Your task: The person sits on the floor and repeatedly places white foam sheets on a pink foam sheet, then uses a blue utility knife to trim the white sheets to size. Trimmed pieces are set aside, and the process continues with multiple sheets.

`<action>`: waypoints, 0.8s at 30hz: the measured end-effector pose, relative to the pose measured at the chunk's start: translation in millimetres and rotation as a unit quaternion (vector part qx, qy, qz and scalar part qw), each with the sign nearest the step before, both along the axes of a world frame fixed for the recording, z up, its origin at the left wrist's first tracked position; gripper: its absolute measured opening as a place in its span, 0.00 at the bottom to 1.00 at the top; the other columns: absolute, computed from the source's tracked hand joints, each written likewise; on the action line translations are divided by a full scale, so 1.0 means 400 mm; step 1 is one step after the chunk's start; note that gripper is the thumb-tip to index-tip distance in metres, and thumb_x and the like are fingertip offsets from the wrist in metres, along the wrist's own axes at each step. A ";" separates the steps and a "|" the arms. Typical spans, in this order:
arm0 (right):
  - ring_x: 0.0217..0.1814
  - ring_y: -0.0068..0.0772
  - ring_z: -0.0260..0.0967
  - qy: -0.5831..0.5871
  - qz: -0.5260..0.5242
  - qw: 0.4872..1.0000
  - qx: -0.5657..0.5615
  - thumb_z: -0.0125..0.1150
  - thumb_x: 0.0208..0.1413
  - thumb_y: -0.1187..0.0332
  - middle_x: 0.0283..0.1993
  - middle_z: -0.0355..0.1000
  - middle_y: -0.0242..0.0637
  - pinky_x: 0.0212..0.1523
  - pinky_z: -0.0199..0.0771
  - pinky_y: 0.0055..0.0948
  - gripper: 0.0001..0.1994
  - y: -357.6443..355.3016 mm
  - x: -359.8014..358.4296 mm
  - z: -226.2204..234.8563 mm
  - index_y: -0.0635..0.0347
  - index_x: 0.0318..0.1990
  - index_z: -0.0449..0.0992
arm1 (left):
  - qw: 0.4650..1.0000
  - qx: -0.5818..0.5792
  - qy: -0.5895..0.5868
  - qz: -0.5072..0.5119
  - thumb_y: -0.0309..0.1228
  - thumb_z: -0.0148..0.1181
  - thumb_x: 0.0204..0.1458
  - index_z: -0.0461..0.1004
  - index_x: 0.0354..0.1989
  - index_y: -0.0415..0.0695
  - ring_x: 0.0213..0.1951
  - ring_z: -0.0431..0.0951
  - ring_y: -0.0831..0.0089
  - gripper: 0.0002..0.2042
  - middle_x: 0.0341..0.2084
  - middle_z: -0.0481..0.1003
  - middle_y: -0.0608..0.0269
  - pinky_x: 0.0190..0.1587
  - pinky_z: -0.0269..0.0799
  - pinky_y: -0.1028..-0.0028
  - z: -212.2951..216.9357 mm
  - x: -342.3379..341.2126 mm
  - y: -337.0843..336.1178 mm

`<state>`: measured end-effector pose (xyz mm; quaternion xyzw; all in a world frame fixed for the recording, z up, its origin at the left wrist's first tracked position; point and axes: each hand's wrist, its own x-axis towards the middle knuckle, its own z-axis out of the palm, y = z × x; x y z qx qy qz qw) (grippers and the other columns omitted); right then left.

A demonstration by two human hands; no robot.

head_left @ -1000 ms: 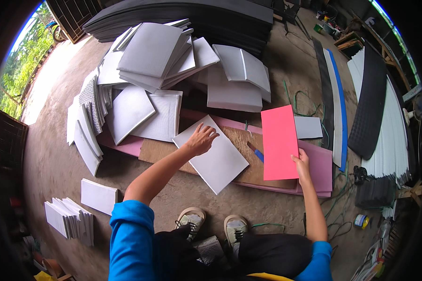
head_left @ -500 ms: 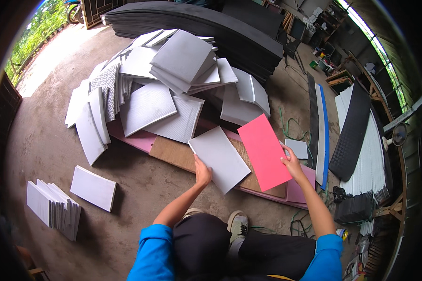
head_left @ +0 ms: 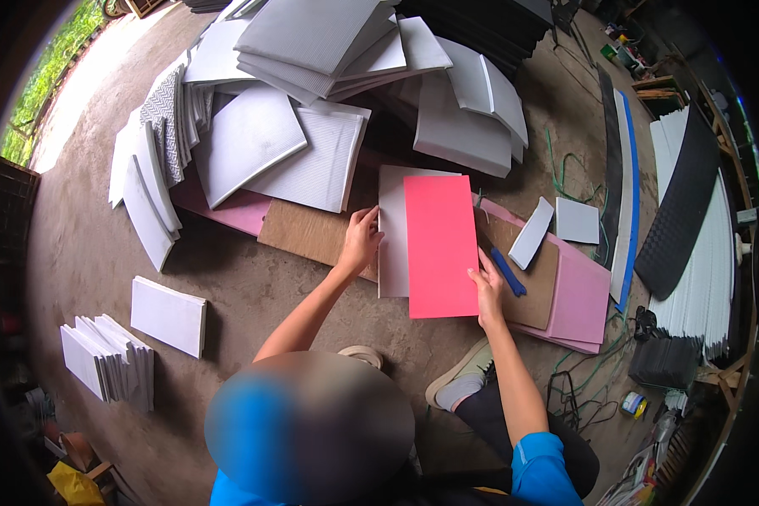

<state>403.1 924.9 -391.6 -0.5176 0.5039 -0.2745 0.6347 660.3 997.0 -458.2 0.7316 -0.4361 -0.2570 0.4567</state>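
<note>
My left hand is closed on the left edge of a white-grey foam sheet, thumb and fingers at its rim. A bright pink-red rectangular sheet lies over most of that foam sheet, leaving its left strip and top edge showing. My right hand grips the pink sheet at its lower right edge, thumb on the front face. Both sheets are above a brown wooden board. Beside my right hand, a long blue tool rests on the board, near a narrow white offcut.
A large pile of grey-white foam sheets lies ahead. Pink slabs sit under the board. A small white square lies at its right end. On the left floor stand a stack of white pieces and one white block. Green cord trails at right.
The pink sheet has moved left and now overlaps the foam sheet; both have turned more upright. The blue tool and narrow offcut have come into sight. The view has shifted downward.
</note>
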 end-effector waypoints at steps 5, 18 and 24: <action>0.44 0.21 0.69 -0.047 -0.033 0.998 0.017 0.50 0.54 0.77 0.46 0.72 0.39 0.46 0.67 0.22 0.25 0.001 0.068 -0.028 0.62 0.61 0.59 | 0.994 -0.039 0.100 -0.015 0.19 0.50 0.52 0.50 0.64 0.45 0.52 0.69 0.62 0.30 0.56 0.61 0.50 0.50 0.70 0.68 0.026 -0.017 0.050; 0.59 0.52 0.54 0.302 0.069 0.900 -0.306 0.59 0.48 0.69 0.58 0.57 0.50 0.56 0.58 0.45 0.27 -0.036 0.120 -0.148 0.63 0.57 0.63 | 0.991 -0.002 0.106 -0.079 0.27 0.63 0.46 0.44 0.65 0.45 0.59 0.58 0.56 0.40 0.60 0.52 0.49 0.58 0.64 0.64 0.043 -0.057 0.054; 0.61 0.57 0.45 0.357 0.088 0.867 -0.337 0.64 0.47 0.64 0.59 0.48 0.51 0.58 0.54 0.50 0.32 -0.067 0.115 -0.120 0.64 0.59 0.59 | 0.994 -0.009 -0.006 -0.107 0.25 0.66 0.37 0.46 0.65 0.46 0.58 0.55 0.51 0.44 0.62 0.52 0.51 0.59 0.60 0.60 0.032 -0.073 0.058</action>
